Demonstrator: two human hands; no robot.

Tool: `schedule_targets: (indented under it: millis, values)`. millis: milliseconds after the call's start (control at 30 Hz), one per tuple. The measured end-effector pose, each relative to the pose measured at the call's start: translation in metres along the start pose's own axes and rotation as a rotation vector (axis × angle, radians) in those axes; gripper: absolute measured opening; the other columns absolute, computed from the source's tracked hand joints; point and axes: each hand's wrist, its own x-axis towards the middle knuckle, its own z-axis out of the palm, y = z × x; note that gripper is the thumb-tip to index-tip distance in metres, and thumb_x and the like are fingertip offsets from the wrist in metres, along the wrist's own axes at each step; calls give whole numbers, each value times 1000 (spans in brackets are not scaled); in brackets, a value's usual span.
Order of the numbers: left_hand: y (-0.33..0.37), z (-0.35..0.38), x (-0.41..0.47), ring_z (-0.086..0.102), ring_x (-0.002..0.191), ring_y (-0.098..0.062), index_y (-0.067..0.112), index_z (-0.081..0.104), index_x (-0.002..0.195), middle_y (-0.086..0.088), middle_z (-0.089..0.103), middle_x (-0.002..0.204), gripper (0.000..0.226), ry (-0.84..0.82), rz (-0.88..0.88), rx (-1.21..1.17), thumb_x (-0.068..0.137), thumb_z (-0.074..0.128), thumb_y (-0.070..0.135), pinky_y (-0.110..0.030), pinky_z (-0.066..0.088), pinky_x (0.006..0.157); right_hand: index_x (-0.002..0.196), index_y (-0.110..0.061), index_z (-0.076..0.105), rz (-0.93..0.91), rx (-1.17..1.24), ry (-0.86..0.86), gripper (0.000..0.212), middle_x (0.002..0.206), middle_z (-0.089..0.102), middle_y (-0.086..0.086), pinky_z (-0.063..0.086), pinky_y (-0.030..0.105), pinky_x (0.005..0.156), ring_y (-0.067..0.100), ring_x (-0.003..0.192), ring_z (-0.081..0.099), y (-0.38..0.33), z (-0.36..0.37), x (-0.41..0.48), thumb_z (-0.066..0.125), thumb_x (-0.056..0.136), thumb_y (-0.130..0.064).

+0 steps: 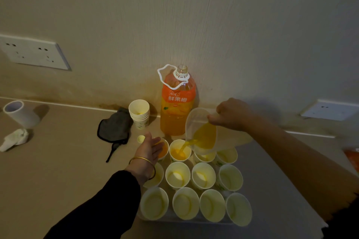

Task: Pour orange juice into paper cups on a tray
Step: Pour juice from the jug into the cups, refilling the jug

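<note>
Dim home room showing: beige counter (58,161) meeting textured wall (213,25), wall sockets (33,52), dishcloth (114,128) lying near back edge.

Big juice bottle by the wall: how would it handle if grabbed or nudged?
The juice bottle looks mostly full, so probably heavy and hard to tip by a light nudge. Its mouth is uncapped, so a knock or tilt could spill. The thin white carry loop at the neck seems floppy; smooth plastic may be slippery.

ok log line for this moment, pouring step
step: pouring | right hand: tilts jug, juice streaming into back-row cup | left hand: open beside tray cups | bottle: uncapped, upright
</note>
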Motion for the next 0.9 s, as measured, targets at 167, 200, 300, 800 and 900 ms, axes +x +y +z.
schedule_targets:
  millis: [167, 200, 300, 800, 900]
  values:
    - [0, 3, 0, 40, 132, -25, 10, 53, 127, -13, 51, 136, 58, -2, -2, -3, 98, 24, 51, -37, 21, 111, 53, -16, 42, -6, -21, -11, 57, 57, 43, 1, 27, 25, 49, 13, 53, 41, 0, 0, 0, 42, 86, -63]
    - [1, 4, -1, 40, 132, -26, 10, 53, 127, -13, 51, 136, 58, -4, -1, -1, 98, 24, 51, -37, 21, 111, 53, -16, 42, -7, -23, -11, 57, 57, 43, 1, 27, 25, 49, 13, 53, 40, 0, 0, 0, 42, 87, -62]
    - [1, 4, -1, 40, 131, -26, 11, 54, 126, -13, 52, 135, 57, -1, 7, 0, 99, 24, 51, -37, 22, 110, 53, -16, 42, 7, -23, -14, 57, 56, 42, 0, 26, 25, 48, 12, 52, 39, 0, 0, 0, 43, 87, -62]
    - [-1, 5, -3, 40, 131, -26, 12, 53, 129, -13, 50, 136, 59, -15, 23, 28, 98, 23, 52, -38, 23, 110, 54, -18, 42, -5, -18, -1, 55, 58, 44, 0, 27, 25, 49, 16, 58, 46, 0, 1, -5, 44, 87, -62]
    - [-1, 5, -3, 40, 132, -26, 12, 53, 129, -13, 50, 137, 59, -17, 23, 32, 98, 23, 52, -38, 22, 110, 53, -18, 42, -7, -15, 4, 55, 56, 44, 0, 28, 25, 48, 14, 54, 43, 1, 2, -5, 43, 86, -62]
